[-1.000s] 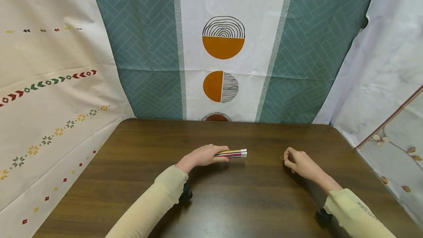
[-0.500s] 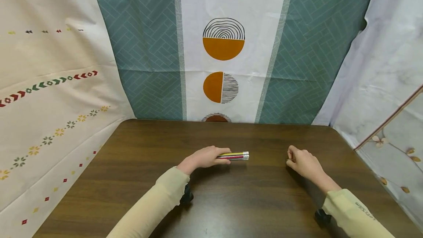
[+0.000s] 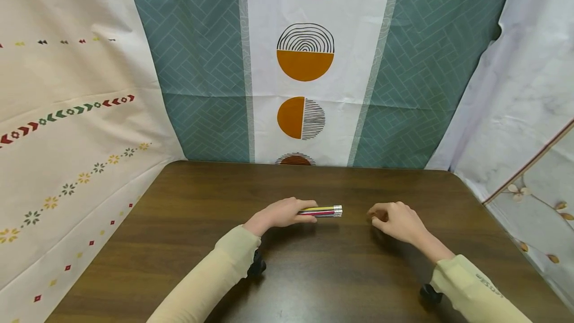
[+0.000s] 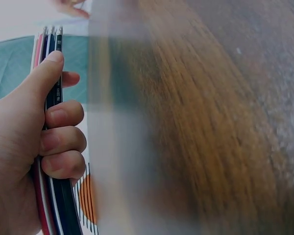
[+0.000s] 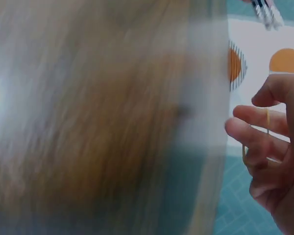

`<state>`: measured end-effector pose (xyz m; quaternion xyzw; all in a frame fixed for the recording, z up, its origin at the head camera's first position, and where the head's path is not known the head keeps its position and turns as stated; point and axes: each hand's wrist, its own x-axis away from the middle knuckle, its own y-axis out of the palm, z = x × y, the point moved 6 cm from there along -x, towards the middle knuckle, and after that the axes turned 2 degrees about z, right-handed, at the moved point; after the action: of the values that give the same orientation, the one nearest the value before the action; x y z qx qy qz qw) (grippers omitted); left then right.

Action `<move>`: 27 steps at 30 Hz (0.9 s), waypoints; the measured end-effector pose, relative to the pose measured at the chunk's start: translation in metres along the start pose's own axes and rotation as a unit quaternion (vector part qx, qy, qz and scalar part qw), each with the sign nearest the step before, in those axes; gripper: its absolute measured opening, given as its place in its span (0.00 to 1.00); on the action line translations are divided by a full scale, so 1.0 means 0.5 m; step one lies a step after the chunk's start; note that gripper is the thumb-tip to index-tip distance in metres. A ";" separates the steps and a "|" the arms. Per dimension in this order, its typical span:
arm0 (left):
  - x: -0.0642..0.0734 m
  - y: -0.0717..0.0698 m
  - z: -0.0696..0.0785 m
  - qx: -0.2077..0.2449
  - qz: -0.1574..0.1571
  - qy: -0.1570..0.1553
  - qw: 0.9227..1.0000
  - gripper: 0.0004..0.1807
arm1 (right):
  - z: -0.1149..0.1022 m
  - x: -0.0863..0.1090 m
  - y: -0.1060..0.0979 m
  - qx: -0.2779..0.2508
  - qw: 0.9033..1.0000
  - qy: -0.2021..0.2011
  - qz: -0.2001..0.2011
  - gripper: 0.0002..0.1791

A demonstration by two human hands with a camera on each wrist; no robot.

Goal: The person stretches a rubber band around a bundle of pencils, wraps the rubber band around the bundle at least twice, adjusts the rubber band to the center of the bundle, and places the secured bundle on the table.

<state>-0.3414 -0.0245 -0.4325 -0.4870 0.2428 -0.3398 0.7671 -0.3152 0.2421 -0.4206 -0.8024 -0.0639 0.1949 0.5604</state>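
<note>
My left hand (image 3: 282, 212) grips a bundle of several pencils (image 3: 329, 211) with yellow, red and black barrels, held level above the table. Their metal-banded eraser ends stick out to the right past my thumb and index finger. In the left wrist view the fingers curl round the dark pencils (image 4: 59, 93). My right hand (image 3: 396, 221) is a short way to the right of the eraser ends, thumb and index finger apart. In the right wrist view a thin yellowish rubber band (image 5: 268, 120) loops over its bent fingers. Part of the band is hidden behind them.
A dark brown wooden table (image 3: 314, 273) lies under both hands. A patterned curtain (image 3: 206, 74) hangs behind its far edge, with pale cloths (image 3: 76, 173) at the left and right. Black wrist mounts (image 3: 256, 265) sit under both sleeves.
My right hand has moved left toward the pencils, and its thumb and index finger, pinched together earlier, are now apart. The left hand with the pencils has shifted slightly right.
</note>
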 end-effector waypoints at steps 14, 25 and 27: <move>0.004 0.009 0.001 0.050 -0.017 -0.006 0.999 0.13 | -0.115 -0.016 0.003 -0.120 0.991 -0.050 -0.035 0.40; -0.004 0.013 0.025 0.117 -0.040 -0.010 0.992 0.12 | -0.185 -0.041 0.018 -0.086 0.994 -0.062 -0.029 0.53; -0.004 0.014 0.028 0.124 -0.041 -0.010 0.991 0.12 | -0.191 -0.046 0.025 -0.074 0.994 -0.071 -0.023 0.50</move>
<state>-0.3306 -0.0128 -0.4330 -0.4010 0.1709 -0.3932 0.8096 -0.3007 0.1468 -0.3982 -0.8239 -0.1365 0.2330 0.4982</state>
